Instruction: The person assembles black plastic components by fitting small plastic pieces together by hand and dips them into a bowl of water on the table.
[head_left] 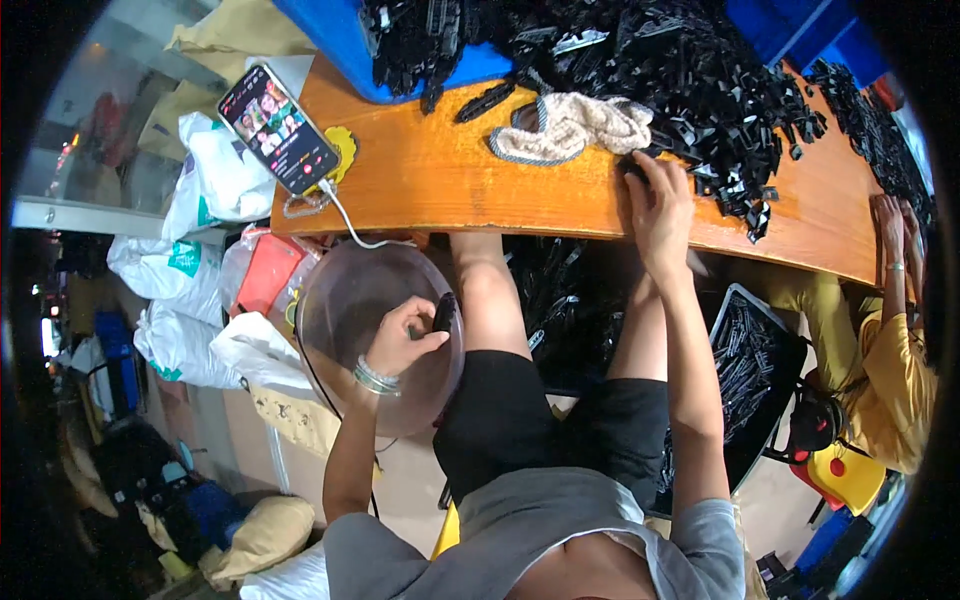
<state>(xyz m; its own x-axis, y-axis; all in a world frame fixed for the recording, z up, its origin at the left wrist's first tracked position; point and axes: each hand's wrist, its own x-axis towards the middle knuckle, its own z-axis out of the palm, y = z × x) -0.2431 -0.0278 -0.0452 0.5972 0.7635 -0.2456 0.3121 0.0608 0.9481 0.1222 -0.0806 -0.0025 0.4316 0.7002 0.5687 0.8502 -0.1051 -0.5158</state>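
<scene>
Over the clear plastic tub (330,345) beside my left knee, my left hand (398,338) holds a small black plastic part (445,312) between thumb and fingers. My right hand (662,205) reaches up to the front of the wooden table (420,165). Its fingertips are closed around a dark piece (630,166), mostly hidden by them, at the near side of a crumpled cream knit glove (575,128). To the right of those fingers spreads a big heap of black plastic parts (690,80).
A phone (280,130) with a white cable (345,215) stands at the table's left end. Blue trays (400,85) lie behind. A black crate of parts (740,360) sits by my right leg. White bags (165,270) line the left. A co-worker in yellow (890,390) sits at right.
</scene>
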